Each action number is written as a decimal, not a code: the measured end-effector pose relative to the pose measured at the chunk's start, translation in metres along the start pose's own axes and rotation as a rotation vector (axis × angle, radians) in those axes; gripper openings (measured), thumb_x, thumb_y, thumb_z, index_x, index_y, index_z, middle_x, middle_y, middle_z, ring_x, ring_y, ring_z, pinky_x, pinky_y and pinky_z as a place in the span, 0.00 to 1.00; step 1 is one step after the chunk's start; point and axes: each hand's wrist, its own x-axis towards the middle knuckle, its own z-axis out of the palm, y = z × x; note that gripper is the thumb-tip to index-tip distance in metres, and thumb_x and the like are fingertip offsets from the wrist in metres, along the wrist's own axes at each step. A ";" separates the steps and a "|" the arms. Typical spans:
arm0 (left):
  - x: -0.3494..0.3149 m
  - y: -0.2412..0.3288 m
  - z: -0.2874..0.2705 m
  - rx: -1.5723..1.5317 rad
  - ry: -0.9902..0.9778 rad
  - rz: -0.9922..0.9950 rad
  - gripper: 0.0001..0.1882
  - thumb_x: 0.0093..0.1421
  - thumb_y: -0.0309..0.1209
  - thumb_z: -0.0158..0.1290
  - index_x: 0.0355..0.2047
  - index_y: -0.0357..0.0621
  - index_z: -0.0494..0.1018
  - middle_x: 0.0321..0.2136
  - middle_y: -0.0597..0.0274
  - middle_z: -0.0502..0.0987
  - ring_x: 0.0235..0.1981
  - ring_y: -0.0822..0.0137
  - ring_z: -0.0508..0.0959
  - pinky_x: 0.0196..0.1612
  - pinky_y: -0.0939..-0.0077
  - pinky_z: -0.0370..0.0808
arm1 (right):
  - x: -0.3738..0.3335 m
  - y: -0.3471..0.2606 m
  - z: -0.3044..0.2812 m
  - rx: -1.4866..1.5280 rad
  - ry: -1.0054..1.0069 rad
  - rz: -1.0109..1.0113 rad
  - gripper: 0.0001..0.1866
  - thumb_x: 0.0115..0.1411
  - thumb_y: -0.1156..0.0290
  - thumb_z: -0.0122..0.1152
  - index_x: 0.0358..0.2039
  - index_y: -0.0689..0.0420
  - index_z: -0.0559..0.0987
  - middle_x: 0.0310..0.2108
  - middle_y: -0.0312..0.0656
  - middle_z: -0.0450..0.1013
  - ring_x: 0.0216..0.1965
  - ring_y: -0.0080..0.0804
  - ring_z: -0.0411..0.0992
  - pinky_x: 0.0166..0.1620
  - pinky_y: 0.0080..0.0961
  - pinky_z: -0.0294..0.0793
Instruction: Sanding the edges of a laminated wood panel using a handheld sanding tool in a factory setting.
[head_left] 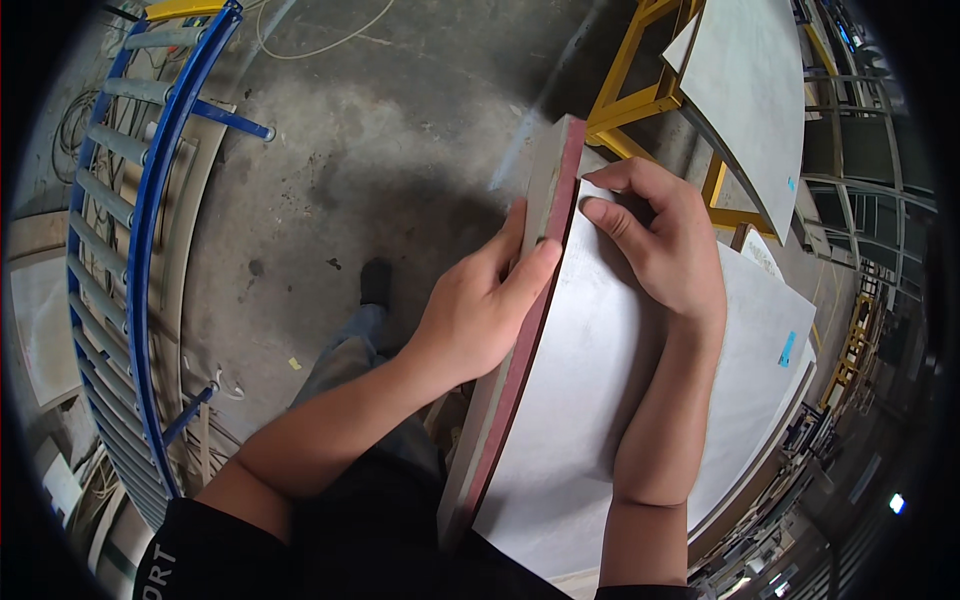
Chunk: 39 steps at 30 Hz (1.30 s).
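Note:
A large flat grey panel (590, 400) with a dark red edge (520, 360) lies on a stack in front of me. My left hand (478, 305) grips that edge, thumb on top and fingers wrapped around the side. My right hand (660, 245) rests on the panel's top face near its far corner, fingers curled and pinching at the surface film there. Both forearms come in from the lower edge.
A blue roller conveyor (140, 230) curves along the left. A yellow metal frame (650, 95) carrying another grey panel (745, 90) stands at the upper right. Bare concrete floor (370, 130) lies ahead, with my shoe (376, 282) on it. More boards (770, 330) sit under the panel.

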 end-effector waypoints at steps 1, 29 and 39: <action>0.006 0.002 -0.001 0.032 0.018 0.006 0.36 0.68 0.52 0.42 0.67 0.38 0.55 0.44 0.42 0.78 0.47 0.50 0.79 0.50 0.67 0.72 | 0.000 0.000 0.001 0.006 0.005 -0.010 0.12 0.54 0.69 0.70 0.36 0.60 0.80 0.27 0.43 0.75 0.25 0.34 0.70 0.32 0.27 0.70; 0.004 0.001 0.000 0.061 0.046 0.119 0.35 0.70 0.47 0.43 0.66 0.31 0.56 0.51 0.41 0.75 0.54 0.59 0.75 0.56 0.73 0.68 | 0.000 0.005 -0.003 -0.026 0.007 -0.114 0.11 0.54 0.70 0.70 0.35 0.62 0.81 0.26 0.43 0.74 0.27 0.32 0.71 0.33 0.27 0.71; 0.000 0.001 -0.001 0.087 0.049 0.102 0.33 0.70 0.46 0.42 0.66 0.34 0.57 0.50 0.42 0.76 0.55 0.59 0.75 0.56 0.72 0.68 | 0.000 0.005 -0.003 -0.042 -0.007 -0.095 0.11 0.54 0.70 0.70 0.35 0.62 0.81 0.26 0.43 0.74 0.27 0.32 0.70 0.33 0.27 0.71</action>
